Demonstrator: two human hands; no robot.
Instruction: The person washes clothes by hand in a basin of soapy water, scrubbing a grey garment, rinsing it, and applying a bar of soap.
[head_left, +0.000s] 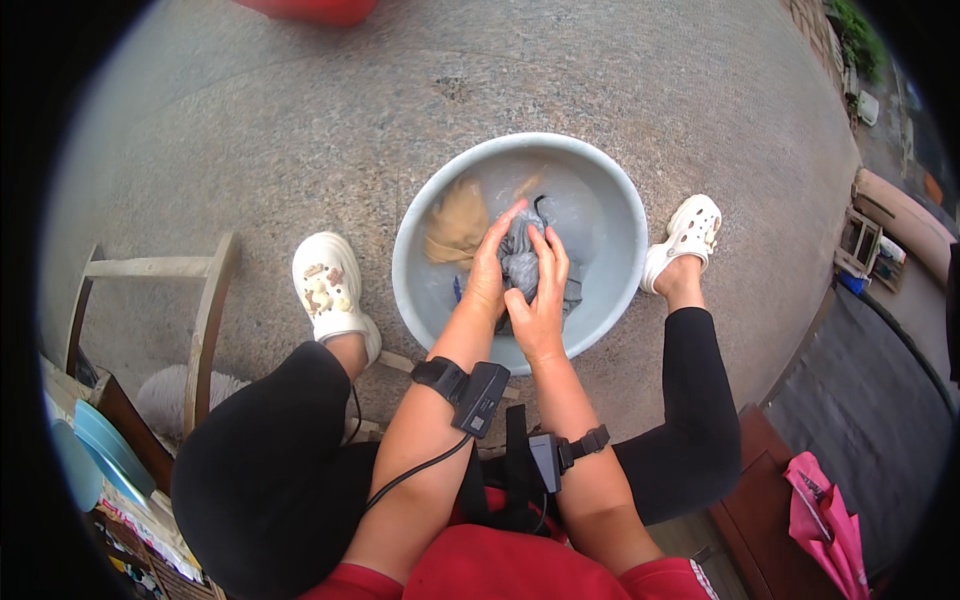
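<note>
A light blue-grey round plastic basin (628, 247) with water in it stands on the ground between my feet. My left hand (489, 264) and my right hand (541, 289) are inside it, on either side of a bunched grey cloth (522, 262), pressing it between the palms. A black cord (540, 206) sticks out at the cloth's top. Tan cloth (457, 225) lies in the water left of my left hand. More grey fabric shows below and right of my right hand. Part of the bundle is hidden by my hands.
White clogs (327, 281) are on my feet beside the basin. A wooden frame (214, 322) stands at the left, near blue plastic basins (112, 450). A red object (311, 7) is at the top edge. Pink cloth (829, 525) lies on a brown surface at lower right.
</note>
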